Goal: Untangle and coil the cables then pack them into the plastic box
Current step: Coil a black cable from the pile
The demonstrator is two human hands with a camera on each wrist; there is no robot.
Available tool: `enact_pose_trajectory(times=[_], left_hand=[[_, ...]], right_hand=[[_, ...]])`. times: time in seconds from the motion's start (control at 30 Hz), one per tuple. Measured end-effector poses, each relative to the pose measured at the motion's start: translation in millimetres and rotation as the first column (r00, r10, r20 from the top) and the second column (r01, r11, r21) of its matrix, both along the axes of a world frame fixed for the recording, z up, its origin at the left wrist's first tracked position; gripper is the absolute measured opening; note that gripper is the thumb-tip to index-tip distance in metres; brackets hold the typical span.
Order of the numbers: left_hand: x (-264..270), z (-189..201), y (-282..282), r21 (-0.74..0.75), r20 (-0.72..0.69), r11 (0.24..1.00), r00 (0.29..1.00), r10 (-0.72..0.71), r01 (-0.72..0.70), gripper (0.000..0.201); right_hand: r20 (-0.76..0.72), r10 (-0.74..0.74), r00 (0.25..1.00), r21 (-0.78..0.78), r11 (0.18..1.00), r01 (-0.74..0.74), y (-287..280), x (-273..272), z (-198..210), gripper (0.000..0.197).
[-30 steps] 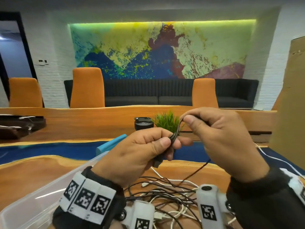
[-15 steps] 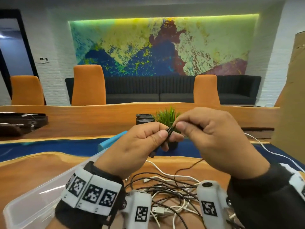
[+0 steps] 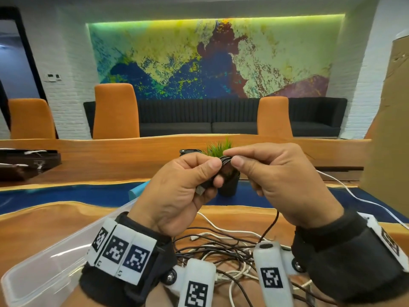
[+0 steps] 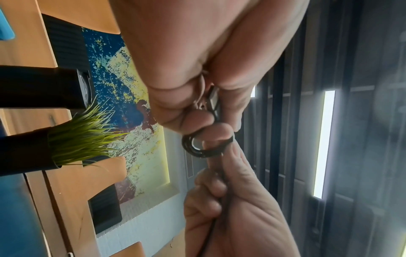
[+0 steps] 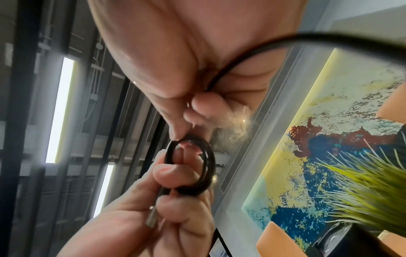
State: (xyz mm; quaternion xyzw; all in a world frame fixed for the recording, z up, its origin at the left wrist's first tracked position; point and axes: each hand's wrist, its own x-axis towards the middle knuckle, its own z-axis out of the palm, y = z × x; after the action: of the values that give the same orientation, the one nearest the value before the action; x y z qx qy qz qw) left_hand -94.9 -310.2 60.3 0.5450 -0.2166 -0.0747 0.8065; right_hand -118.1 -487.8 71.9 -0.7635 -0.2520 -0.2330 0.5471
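Note:
A thin black cable is wound into a small coil [image 3: 225, 161] held up between both hands above the table. My left hand [image 3: 215, 171] pinches the coil and keeps its metal plug [image 3: 200, 190] against the curled fingers. My right hand [image 3: 232, 157] pinches the coil's top between thumb and forefinger. The cable's free length [image 3: 271, 227] drops from the right palm to the tangle of black and white cables [image 3: 221, 247]. The wrist views show the coil [image 4: 197, 148] [image 5: 197, 165] and plug [image 4: 214, 99] [image 5: 151, 217] close up. A clear plastic box [image 3: 44, 262] lies at the lower left.
A potted grass plant [image 3: 219, 148] and a black round object [image 3: 188, 151] stand just behind the hands. A blue lid [image 3: 137, 191] lies beyond the box. A white cable [image 3: 354, 196] trails right toward a tall cardboard sheet [image 3: 387, 129]. A dark tray [image 3: 22, 162] sits far left.
My hands have drawn together and risen slightly. The right hand has laid more cable into small loops at the left fingers, so a tight coil now shows where one strand ran.

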Motion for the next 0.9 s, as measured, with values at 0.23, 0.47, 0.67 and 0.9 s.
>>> enact_pose_trajectory(times=[0.23,0.47,0.67,0.9], left_hand=[[-1.4,-1.8,-1.1,-0.063,0.001,0.998,1.000,-0.015,0.015,0.008],[-3.2,1.0,5.7,0.273,0.388,0.918,0.906,0.169,-0.288,0.027],[-1.4,-0.2,8.1,0.380,0.649,0.701,0.714,0.264,-0.604,0.004],[3.7,6.8,28.7,0.384,0.463,0.820,0.856,0.228,-0.426,0.009]], right_hand=[[0.042,-0.005,0.999,0.110,0.994,0.000,5.9,4.0,-3.6,0.012],[0.035,-0.102,0.994,0.124,0.987,0.097,11.8,9.5,-10.1,0.011],[-0.027,-0.100,0.995,0.024,0.995,0.101,9.5,8.9,-10.7,0.018],[0.104,-0.406,0.908,-0.552,0.736,0.392,-5.7,20.9,-17.4,0.018]])
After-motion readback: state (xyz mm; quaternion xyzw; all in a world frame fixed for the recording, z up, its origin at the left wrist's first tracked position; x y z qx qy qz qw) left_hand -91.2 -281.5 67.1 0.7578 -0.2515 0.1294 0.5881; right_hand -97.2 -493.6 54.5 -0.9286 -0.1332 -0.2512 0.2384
